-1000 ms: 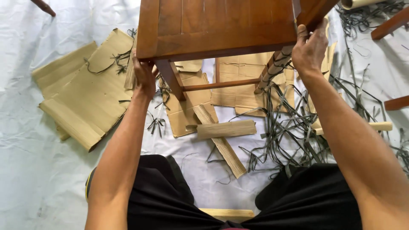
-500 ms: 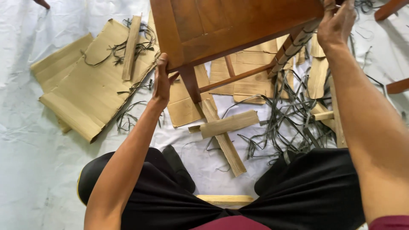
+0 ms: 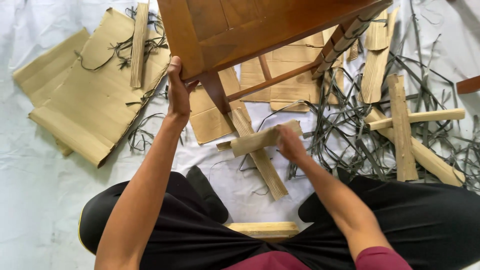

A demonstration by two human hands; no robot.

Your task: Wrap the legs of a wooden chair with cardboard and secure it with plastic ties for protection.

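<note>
Moved since the earlier frames: right hand (image 3: 290, 144) off the far corner of the wooden table (image 3: 240, 30) and down onto a cardboard strip (image 3: 260, 140). Table now tilted further, seen shifted up and left, right edge no longer held.

Right fingers curled over the near end of the cardboard strip, apparently gripping it; underside of the grip hidden. Strip lying below the table, just off its front leg (image 3: 215, 92), crossing a second, longer strip (image 3: 260, 160) that runs toward the lap.

Left hand (image 3: 177, 92) clamped on the table's near left corner, thumb up along the edge, fingers tucked beneath the top. Table raised and tipped, its legs and cross rail (image 3: 272, 80) showing under the top; far leg wrapped in corrugated cardboard (image 3: 345, 42).

Left of the table: large cardboard sheet (image 3: 80, 100) flat on the white floor cover (image 3: 30, 190), a narrow strip and dark strap scraps on top. Under the table: flattened cardboard pieces (image 3: 290, 75). Right of the table: tangle of dark straps (image 3: 350, 130) and several wrapped wooden sticks (image 3: 402, 125) lying crossed. Below the table: black trousers (image 3: 400, 220), both knees spread; pale wooden piece (image 3: 262, 230) between them.
</note>
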